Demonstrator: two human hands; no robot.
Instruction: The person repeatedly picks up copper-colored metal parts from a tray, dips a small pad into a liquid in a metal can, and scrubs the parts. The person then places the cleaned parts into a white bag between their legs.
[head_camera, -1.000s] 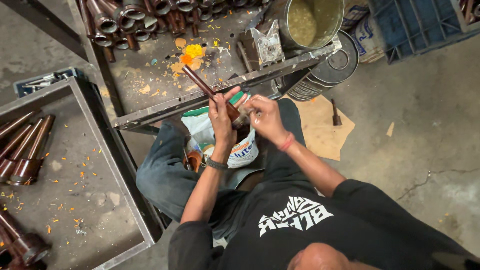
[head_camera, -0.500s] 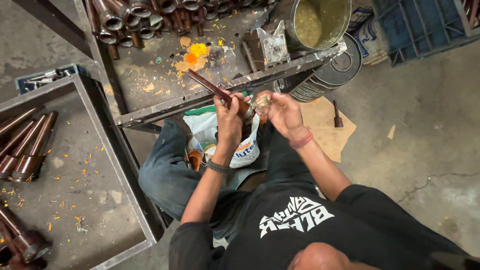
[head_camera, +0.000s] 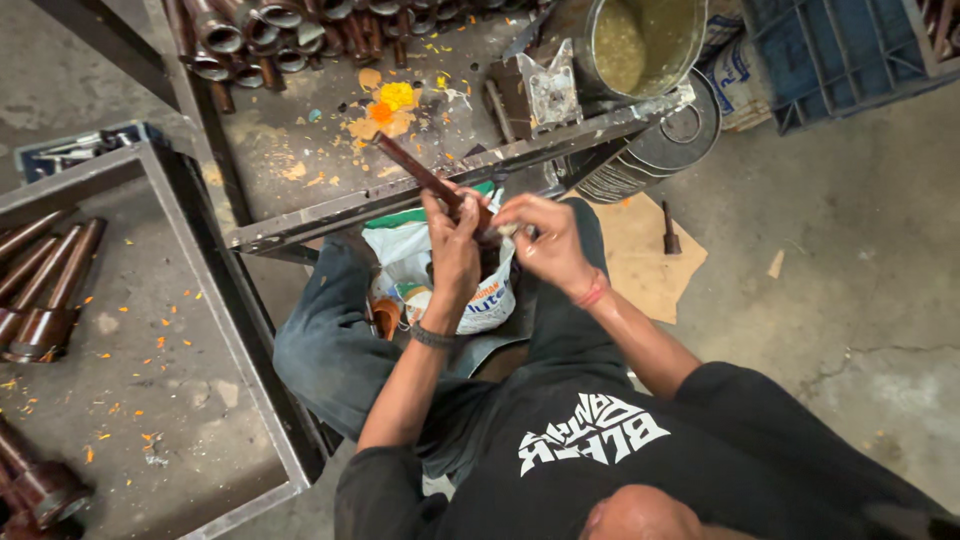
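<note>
Left hand (head_camera: 455, 245): fingers curled shut around the lower end of a long, slim, dark reddish-brown metal rod (head_camera: 415, 170), which slants up and to the left, its far tip over the edge of the bench. Right hand (head_camera: 545, 240): fingertips pinched together against the near end of the same rod, just beside the left hand; whether they hold a small separate piece there cannot be told. A dark band sits on the left wrist, a red band on the right. Directly beneath both hands, in the seated person's lap between blue-jeaned knees, lies a white plastic bag with green trim (head_camera: 430, 270). Ahead of the hands stands a grimy grey steel workbench with an angle-iron rim (head_camera: 330, 215), its top scattered with orange and yellow flakes (head_camera: 385, 105). At its far edge lies a heap of brown metal tubes with open ends (head_camera: 260, 30); to the right on it, a round metal bucket of murky yellowish liquid (head_camera: 640, 40). To the left, a second grey metal-framed table (head_camera: 190, 290) bears tapered brown metal pieces (head_camera: 45, 290). On the concrete floor to the right lie a flat sheet of brown cardboard (head_camera: 650, 260) and a blue plastic crate (head_camera: 840, 50).
</note>
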